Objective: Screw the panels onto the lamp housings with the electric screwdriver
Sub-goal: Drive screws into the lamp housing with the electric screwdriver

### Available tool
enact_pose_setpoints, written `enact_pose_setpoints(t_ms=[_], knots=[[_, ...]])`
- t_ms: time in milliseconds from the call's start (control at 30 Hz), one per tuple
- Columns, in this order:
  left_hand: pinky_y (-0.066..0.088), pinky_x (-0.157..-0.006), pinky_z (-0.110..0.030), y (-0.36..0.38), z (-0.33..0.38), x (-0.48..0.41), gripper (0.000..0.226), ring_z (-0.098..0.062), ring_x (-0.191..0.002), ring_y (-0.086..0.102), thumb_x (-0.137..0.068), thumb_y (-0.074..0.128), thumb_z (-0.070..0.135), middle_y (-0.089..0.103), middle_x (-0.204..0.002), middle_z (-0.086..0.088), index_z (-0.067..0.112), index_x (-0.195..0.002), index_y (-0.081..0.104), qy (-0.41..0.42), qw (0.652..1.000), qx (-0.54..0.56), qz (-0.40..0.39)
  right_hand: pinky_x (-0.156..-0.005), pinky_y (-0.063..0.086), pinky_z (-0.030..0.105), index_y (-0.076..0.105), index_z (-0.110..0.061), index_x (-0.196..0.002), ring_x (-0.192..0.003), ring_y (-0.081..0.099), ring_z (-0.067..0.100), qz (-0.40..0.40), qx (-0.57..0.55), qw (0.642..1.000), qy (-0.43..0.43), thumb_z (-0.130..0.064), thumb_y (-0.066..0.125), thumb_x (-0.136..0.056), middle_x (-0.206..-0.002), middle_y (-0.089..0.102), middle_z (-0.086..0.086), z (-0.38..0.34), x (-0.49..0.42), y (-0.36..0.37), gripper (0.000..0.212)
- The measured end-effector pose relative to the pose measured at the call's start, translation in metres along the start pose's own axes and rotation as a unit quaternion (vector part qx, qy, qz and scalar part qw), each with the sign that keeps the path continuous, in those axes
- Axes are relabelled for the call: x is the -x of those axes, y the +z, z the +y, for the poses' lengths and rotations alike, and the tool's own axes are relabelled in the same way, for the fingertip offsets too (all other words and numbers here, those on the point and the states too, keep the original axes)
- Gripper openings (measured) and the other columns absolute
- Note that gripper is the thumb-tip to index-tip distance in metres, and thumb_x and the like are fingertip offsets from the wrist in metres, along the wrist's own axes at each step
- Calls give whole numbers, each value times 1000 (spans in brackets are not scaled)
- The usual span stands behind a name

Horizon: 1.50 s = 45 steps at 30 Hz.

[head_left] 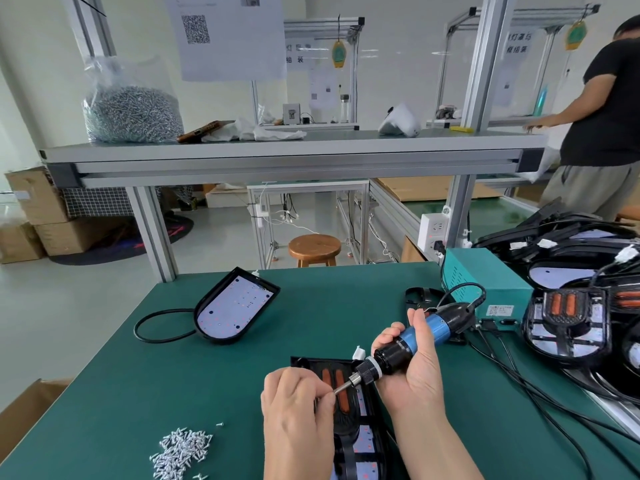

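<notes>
— Since the left hand (298,407) curls its fingertips over the end of the bit (343,387), can you tell what it pinches?

— Only the bit itself; anything between thumb and forefinger is hidden. The right hand (412,365) is wrapped round the blue-and-black electric screwdriver (420,336), which slants down toward the lamp housing (363,441).

— Where does that housing lie?

— On the tabletop (104,393), right under both hands, mostly covered by them and cut off by the bottom edge. Its black panel (327,375) with two orange strips shows between the wrists. A second housing (235,306) lies well apart at the far side, white board facing up, with a black cable loop (156,323) beside it. The stacked housings (568,323) on the right run out of view.

— Any writing?

— A hanging sheet (225,57) carries a QR code, its text too faint to read. The hung signs (517,43) show Chinese characters, blurred. The label on the teal box (485,282) is too small to make out.

— And the place?

— The tabletop is a green mat with loose screws (180,452) near the left hand. An aluminium-framed shelf (277,147) above holds a bag of screws (133,112). Beyond it are a pale floor, a wooden stool (314,249) and cardboard boxes (38,202). A person in a black shirt (606,116) stands at the right edge, partly cut off.
</notes>
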<state>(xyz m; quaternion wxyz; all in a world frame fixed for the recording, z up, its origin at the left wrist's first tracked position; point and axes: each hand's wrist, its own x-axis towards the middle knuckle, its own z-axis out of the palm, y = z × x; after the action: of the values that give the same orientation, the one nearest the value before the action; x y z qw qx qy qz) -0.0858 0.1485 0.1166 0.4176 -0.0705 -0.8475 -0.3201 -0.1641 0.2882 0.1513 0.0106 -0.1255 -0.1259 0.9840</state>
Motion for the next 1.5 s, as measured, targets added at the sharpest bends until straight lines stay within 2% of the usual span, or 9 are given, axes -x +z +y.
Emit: enact_pose_setpoints(t_ms=[100, 200, 433, 533, 700, 800, 900, 1200, 1500], knots=[[51, -68, -47, 0, 1, 0, 7, -16, -86, 49, -66, 72, 10, 60, -79, 9, 15, -63, 68, -12, 1000, 7, -4, -48, 50, 21, 77, -21, -70, -50, 55, 9, 2, -5, 1000, -14, -39, 81, -75, -67, 59, -2, -1, 1, 2, 19], [47, -75, -42, 0, 3, 0, 7, -12, -87, 49, -68, 72, 13, 60, -81, 13, 19, -66, 70, -31, 999, 22, -11, -52, 50, 22, 67, -21, -103, -56, 54, 11, 0, -22, 999, -28, -46, 80, -75, -72, 57, 0, -2, -2, -1, 40], [42, -90, -35, -7, 8, -5, 20, -16, -103, 53, -68, 78, 27, 62, -97, 11, 21, -87, 78, -72, 994, 63, -54, -53, 51, 23, 63, -20, -112, -58, 55, 13, -14, -8, 999, -39, -51, 77, -76, -73, 57, 2, -3, -4, -4, 49], [36, -91, -13, -15, 1, -14, 16, -2, -113, 49, -86, 70, 36, 51, -111, 18, 37, -101, 71, -209, 963, 162, -51, -55, 53, 23, 62, -20, -110, -62, 57, 13, -20, 3, 999, -50, -50, 77, -78, -75, 59, 2, -6, -3, -5, 46], [40, -76, -23, -9, -29, -26, 43, -3, -95, 58, -90, 67, 42, 59, -105, 5, 24, -127, 56, -404, 883, 179, -161, -58, 57, 22, 65, -19, -113, -69, 67, 14, -27, 29, 997, -66, -51, 74, -83, -82, 68, 5, -12, -2, -4, 44], [42, -70, -24, -7, -38, -25, 65, -9, -84, 60, -75, 67, 62, 60, -88, 4, 29, -128, 48, -404, 876, 146, -220, -61, 58, 20, 66, -21, -114, -75, 70, 15, -36, 69, 993, -87, -55, 70, -84, -83, 70, 4, -14, 0, -3, 45], [52, -91, -34, -6, -45, -29, 66, -10, -94, 69, -59, 67, 65, 73, -96, 9, 32, -115, 58, -396, 862, 172, -266, -60, 57, 19, 64, -20, -115, -73, 70, 13, -46, 96, 989, -103, -57, 67, -86, -79, 69, 3, -14, 2, -2, 47], [53, -99, -43, -6, -51, -25, 47, -9, -98, 72, -65, 74, 50, 77, -102, 12, 26, -106, 70, -378, 844, 278, -261, -57, 50, 18, 62, -22, -109, -59, 54, 9, -101, 162, 968, -164, -52, 70, -82, -73, 57, -3, -27, 12, 14, 42], [53, -97, -48, -2, -56, -28, 49, -17, -98, 72, -62, 76, 52, 77, -100, 7, 24, -101, 69, -384, 841, 266, -275, -72, 59, 25, 62, -20, -115, -78, 72, 19, -143, 238, 938, -206, -40, 76, -81, -81, 70, 5, -30, 14, 41, 42]])
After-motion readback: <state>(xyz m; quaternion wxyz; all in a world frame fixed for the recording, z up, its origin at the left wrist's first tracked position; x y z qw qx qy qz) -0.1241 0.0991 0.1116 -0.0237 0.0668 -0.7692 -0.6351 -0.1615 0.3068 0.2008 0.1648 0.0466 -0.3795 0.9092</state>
